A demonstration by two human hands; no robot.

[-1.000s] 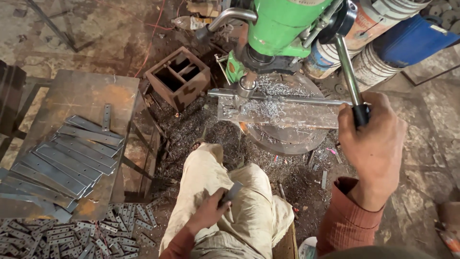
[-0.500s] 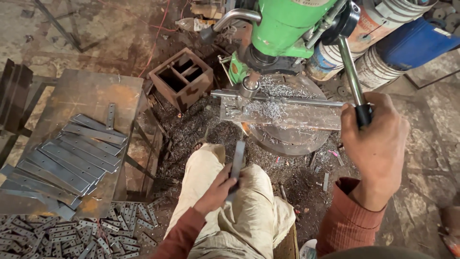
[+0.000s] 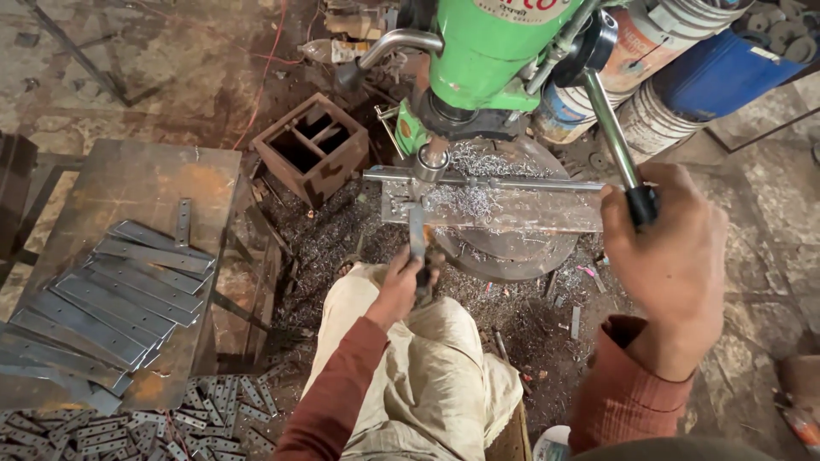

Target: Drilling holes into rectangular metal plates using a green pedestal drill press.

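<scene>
My left hand (image 3: 400, 286) grips a short flat steel strip (image 3: 417, 242) and holds its far end on the drill table, under the chuck (image 3: 432, 159) of a green drill press (image 3: 487, 51). My right hand (image 3: 670, 265) is closed around the black knob of the press feed lever (image 3: 617, 137). The round drill table (image 3: 512, 218) carries a steel angle fence (image 3: 487, 183) and is covered with bright metal shavings.
A rusty stand (image 3: 128, 256) on my left carries a stack of long grey steel strips (image 3: 102, 299). Several small drilled plates (image 3: 128, 418) lie on the floor below it. A rusty metal box frame (image 3: 312, 154) stands beyond. Barrels and a blue drum (image 3: 726, 68) stand at the back right.
My left hand has lifted the steel strip from my lap and pushed it forward onto the drill table under the chuck. My right hand has stayed on the feed lever.
</scene>
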